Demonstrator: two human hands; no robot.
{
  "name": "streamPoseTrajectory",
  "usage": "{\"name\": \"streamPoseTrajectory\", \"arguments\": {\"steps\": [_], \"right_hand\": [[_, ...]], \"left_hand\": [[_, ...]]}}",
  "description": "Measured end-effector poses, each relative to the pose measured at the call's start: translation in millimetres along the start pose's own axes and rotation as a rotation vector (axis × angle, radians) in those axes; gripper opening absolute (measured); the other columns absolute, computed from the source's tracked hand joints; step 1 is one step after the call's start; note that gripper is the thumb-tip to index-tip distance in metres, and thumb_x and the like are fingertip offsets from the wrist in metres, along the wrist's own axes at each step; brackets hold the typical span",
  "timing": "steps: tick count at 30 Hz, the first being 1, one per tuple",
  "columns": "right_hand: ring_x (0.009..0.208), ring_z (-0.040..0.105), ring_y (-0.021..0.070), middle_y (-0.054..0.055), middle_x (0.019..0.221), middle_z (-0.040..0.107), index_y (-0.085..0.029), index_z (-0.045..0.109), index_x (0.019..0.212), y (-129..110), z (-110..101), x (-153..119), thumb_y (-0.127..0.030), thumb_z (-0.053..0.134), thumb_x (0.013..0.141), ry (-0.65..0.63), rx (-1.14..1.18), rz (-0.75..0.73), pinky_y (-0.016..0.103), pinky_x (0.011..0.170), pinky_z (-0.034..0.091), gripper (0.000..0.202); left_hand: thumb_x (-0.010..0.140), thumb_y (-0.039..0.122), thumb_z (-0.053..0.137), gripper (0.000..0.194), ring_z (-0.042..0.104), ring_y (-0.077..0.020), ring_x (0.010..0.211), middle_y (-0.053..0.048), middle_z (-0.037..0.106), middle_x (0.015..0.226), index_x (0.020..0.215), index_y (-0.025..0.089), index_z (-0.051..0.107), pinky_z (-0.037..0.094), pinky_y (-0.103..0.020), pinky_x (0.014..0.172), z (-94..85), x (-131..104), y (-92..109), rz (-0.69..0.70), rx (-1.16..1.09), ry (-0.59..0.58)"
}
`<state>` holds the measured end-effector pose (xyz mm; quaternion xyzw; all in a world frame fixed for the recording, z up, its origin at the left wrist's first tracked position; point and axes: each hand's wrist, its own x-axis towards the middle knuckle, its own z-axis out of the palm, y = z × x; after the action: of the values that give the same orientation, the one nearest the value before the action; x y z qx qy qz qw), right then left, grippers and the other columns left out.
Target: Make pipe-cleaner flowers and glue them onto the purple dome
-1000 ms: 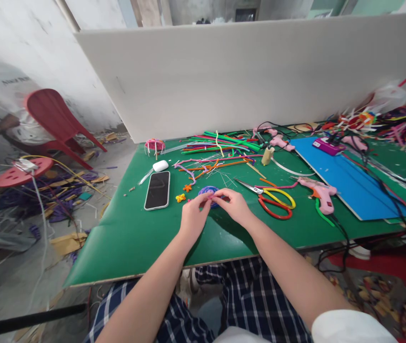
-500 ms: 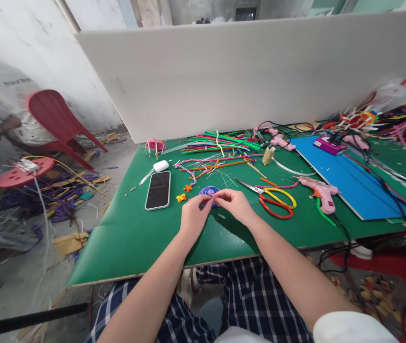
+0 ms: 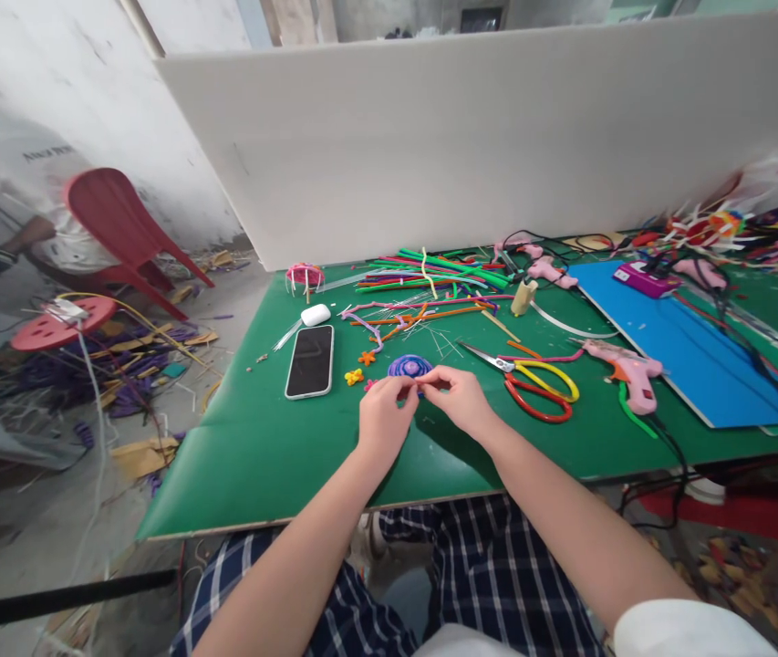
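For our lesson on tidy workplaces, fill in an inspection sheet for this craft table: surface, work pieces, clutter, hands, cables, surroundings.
Surface: green table, blue board at the right.
Work pieces: purple coil at the fingertips; whether gripped, unclear.
Clutter: phone, scissors, pink glue gun, coloured sticks, small orange flower.
Hands: left hand and right hand meet just below the coil.
Cables: black cable runs from the glue gun over the table edge.
Surroundings: white panel behind; red chair, another person, littered floor at the left.
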<state>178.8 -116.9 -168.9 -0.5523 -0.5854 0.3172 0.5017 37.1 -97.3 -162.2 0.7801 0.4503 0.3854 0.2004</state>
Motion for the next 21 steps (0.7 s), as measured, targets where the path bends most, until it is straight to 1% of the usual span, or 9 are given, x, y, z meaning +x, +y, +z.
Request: {"name": "streamPoseTrajectory", "arguments": {"steps": [4,6,9,10,13,15,16,18,21], "right_hand": [[0.076,0.064,0.0175,0.003,0.080,0.069,-0.019,0.065,0.080,-2.2,-0.9,1.8,-0.026,0.060,0.072,-0.001,0.098,0.032,0.032,0.073,0.050,0.012],[0.079,0.064,0.0178,0.003,0.083,0.069,-0.019,0.066,0.080,-2.1,-2.7,2.4,-0.029,0.063,0.070,0.015,0.173,0.061,0.032,0.074,0.050,0.015],[0.077,0.064,0.0174,0.004,0.081,0.069,-0.018,0.066,0.079,-0.9,-8.5,2.9,-0.032,0.067,0.069,0.055,0.250,0.080,0.033,0.074,0.051,0.017],[0.076,0.064,0.0171,0.004,0.080,0.069,-0.018,0.066,0.079,-1.0,-11.7,3.7,-0.033,0.067,0.069,0.079,0.280,0.081,0.033,0.074,0.051,0.018],[0.075,0.065,0.0170,0.004,0.077,0.069,-0.018,0.063,0.079,-5.1,-24.9,12.2,-0.034,0.068,0.069,0.174,0.380,0.091,0.034,0.074,0.052,0.019],[0.073,0.065,0.0170,0.004,0.075,0.069,-0.018,0.063,0.079,-10.2,-35.0,23.9,-0.035,0.070,0.067,0.221,0.403,0.092,0.035,0.073,0.053,0.022],[0.072,0.065,0.0166,0.003,0.074,0.069,-0.018,0.063,0.080,-12.2,-39.4,31.2,-0.035,0.071,0.065,0.234,0.395,0.086,0.035,0.073,0.053,0.023],[0.070,0.065,0.0155,0.003,0.074,0.069,-0.017,0.065,0.081,-13.0,-45.3,46.5,-0.034,0.071,0.064,0.242,0.369,0.060,0.034,0.073,0.053,0.025],[0.069,0.065,0.0150,0.003,0.074,0.069,-0.017,0.065,0.080,-2.0,-45.7,63.8,-0.034,0.070,0.064,0.241,0.350,0.042,0.034,0.073,0.053,0.024]], "left_hand": [[0.082,0.021,0.051,0.016,0.062,-0.0160,0.072,-0.003,0.070,0.081,0.085,0.020,0.067,0.048,-0.027,0.071,-0.9,1.2,4.9,0.000,-0.052,-0.016],[0.083,0.022,0.050,0.019,0.063,-0.0172,0.078,-0.004,0.070,0.087,0.089,0.021,0.068,0.048,-0.028,0.074,-4.7,4.6,7.1,0.014,-0.089,-0.064],[0.083,0.023,0.050,0.022,0.064,-0.0183,0.087,-0.004,0.070,0.096,0.094,0.023,0.069,0.048,-0.028,0.080,-23.1,15.2,1.2,0.047,-0.102,-0.128],[0.083,0.024,0.051,0.022,0.064,-0.0184,0.088,-0.004,0.070,0.098,0.096,0.023,0.069,0.048,-0.028,0.081,-33.1,20.1,-4.5,0.036,-0.100,-0.102],[0.083,0.032,0.050,0.026,0.065,-0.0171,0.082,-0.003,0.071,0.094,0.099,0.022,0.068,0.049,-0.027,0.075,-68.3,34.5,-29.8,-0.135,-0.119,0.123],[0.082,0.034,0.050,0.027,0.064,-0.0160,0.077,-0.002,0.071,0.091,0.099,0.021,0.067,0.049,-0.025,0.070,-86.6,40.8,-47.2,-0.222,-0.072,0.198],[0.082,0.033,0.050,0.027,0.064,-0.0162,0.075,-0.002,0.071,0.090,0.099,0.021,0.067,0.049,-0.025,0.068,-91.6,42.4,-54.1,-0.240,-0.008,0.185],[0.082,0.029,0.049,0.026,0.063,-0.0183,0.079,-0.003,0.070,0.091,0.098,0.021,0.068,0.048,-0.028,0.071,-92.3,43.0,-63.0,-0.193,0.176,0.092],[0.083,0.024,0.047,0.026,0.057,-0.0244,0.091,-0.008,0.069,0.094,0.094,0.018,0.070,0.043,-0.035,0.082,-76.7,40.6,-67.0,-0.026,0.493,-0.066]]}}
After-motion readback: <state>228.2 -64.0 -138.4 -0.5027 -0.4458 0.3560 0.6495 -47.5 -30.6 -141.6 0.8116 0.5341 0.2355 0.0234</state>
